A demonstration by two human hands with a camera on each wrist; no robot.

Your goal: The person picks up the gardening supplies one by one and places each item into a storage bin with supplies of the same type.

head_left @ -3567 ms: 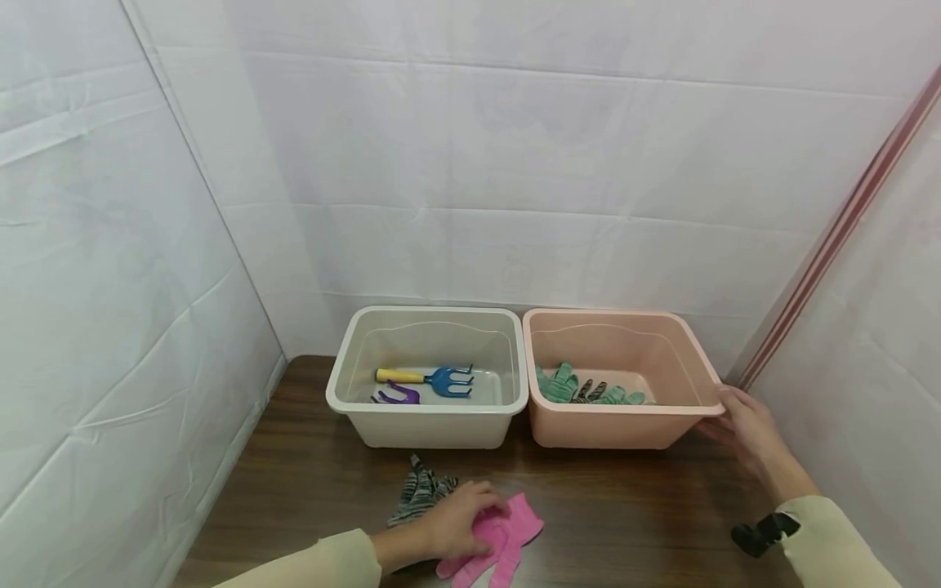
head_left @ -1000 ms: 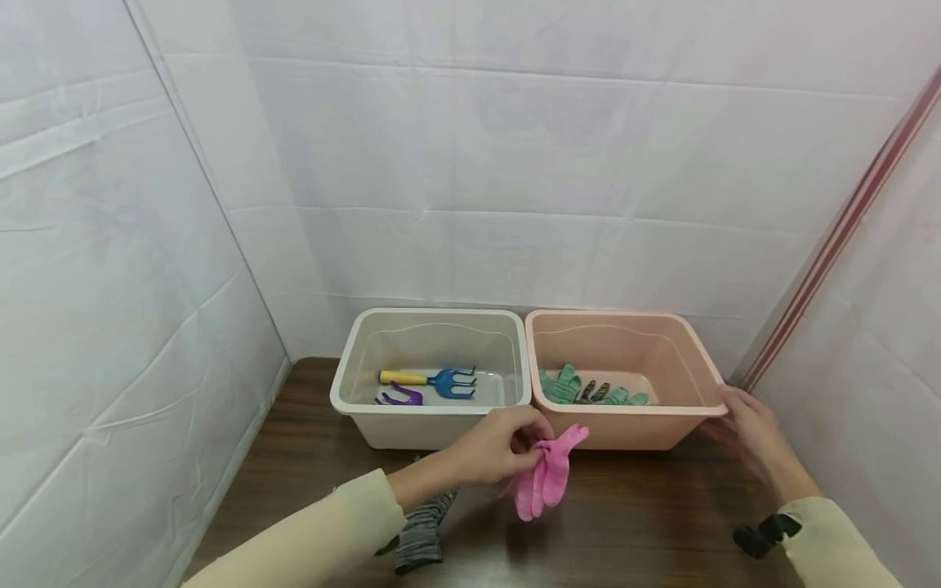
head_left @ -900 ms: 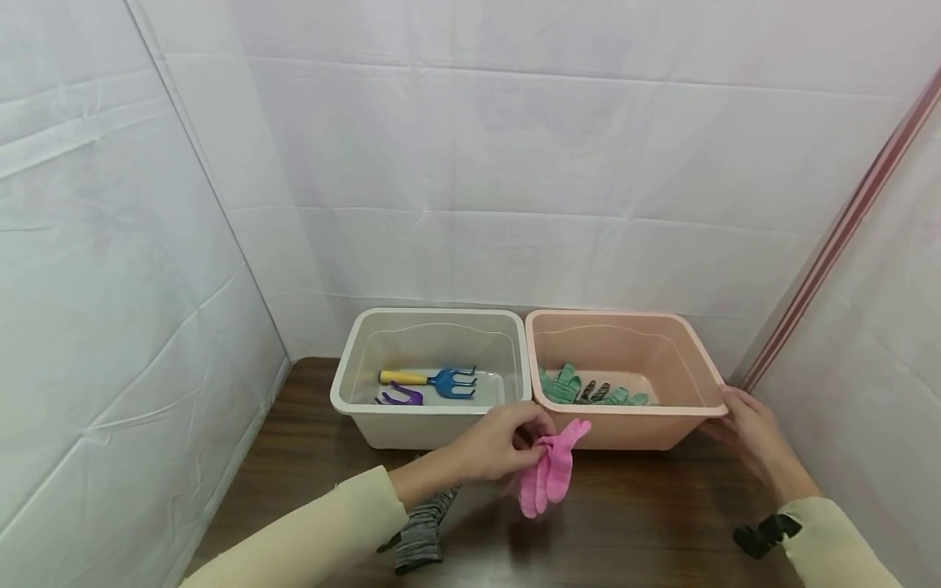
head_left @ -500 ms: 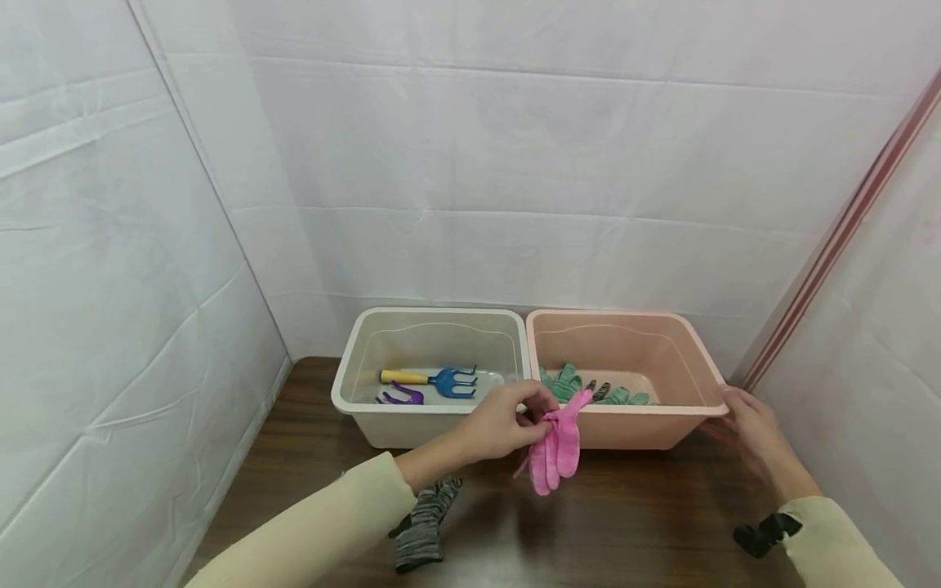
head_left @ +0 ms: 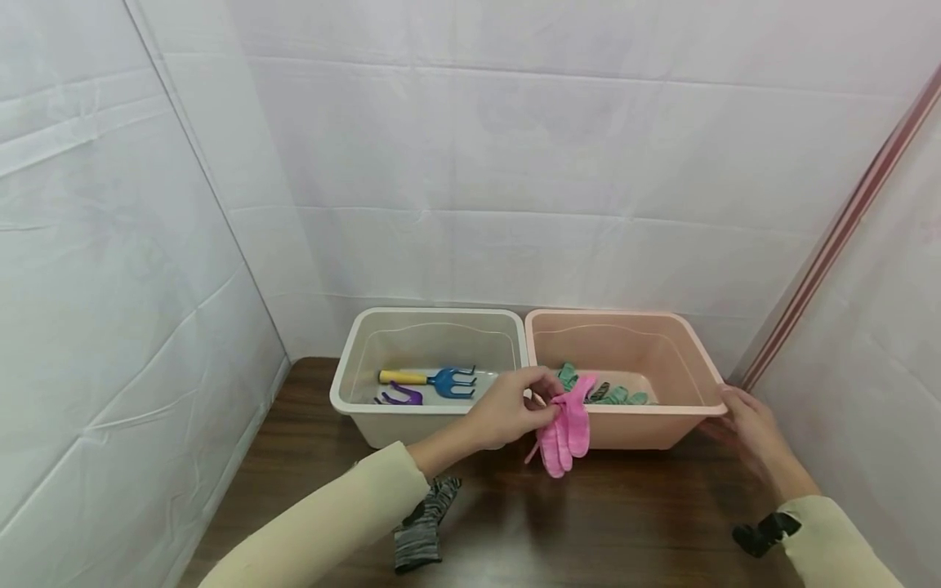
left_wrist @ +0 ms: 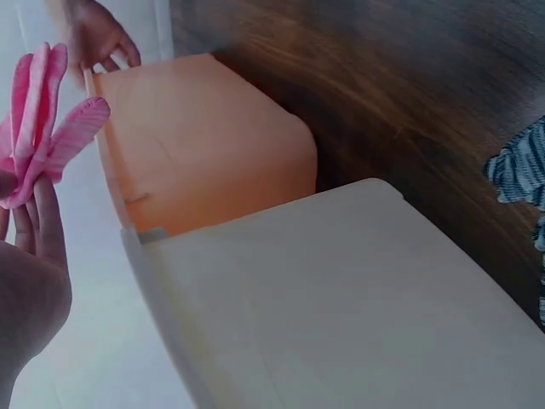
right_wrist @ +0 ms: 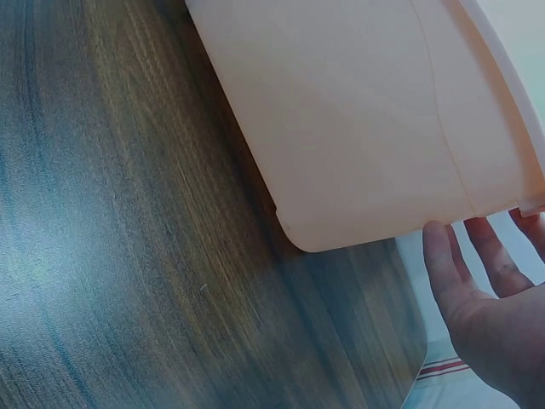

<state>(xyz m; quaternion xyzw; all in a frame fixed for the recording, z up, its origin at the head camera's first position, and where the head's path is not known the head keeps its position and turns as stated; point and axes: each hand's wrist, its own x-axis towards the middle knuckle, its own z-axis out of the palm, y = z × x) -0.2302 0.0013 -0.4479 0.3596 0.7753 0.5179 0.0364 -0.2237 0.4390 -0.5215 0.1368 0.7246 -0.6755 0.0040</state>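
My left hand (head_left: 510, 412) pinches a pink glove (head_left: 564, 433) between thumb and fingers. The glove dangles over the front rim of the peach plastic bin (head_left: 625, 429), its fingers pointing down. Teal gloves (head_left: 621, 396) and a brown striped one lie inside that bin, partly hidden by its front wall and the pink glove. At the bin's right front corner, my right hand (head_left: 753, 433) holds the rim, and fingertips (right_wrist: 437, 239) touch the outer side wall in the right wrist view. A grey-black striped glove (head_left: 419, 539) lies on the table below my left forearm, which partly covers it.
A cream bin (head_left: 434, 425) stands against the peach bin's left side. In it are a blue hand fork (head_left: 450, 382) with a yellow handle and a purple fork head (head_left: 403, 394). White sheeting (head_left: 470, 163) encloses the dark wooden table (head_left: 625, 523).
My left hand has lifted the pink glove off the table and carried it forward and right to the peach bin's front rim. My right hand has stayed at the bin's corner.
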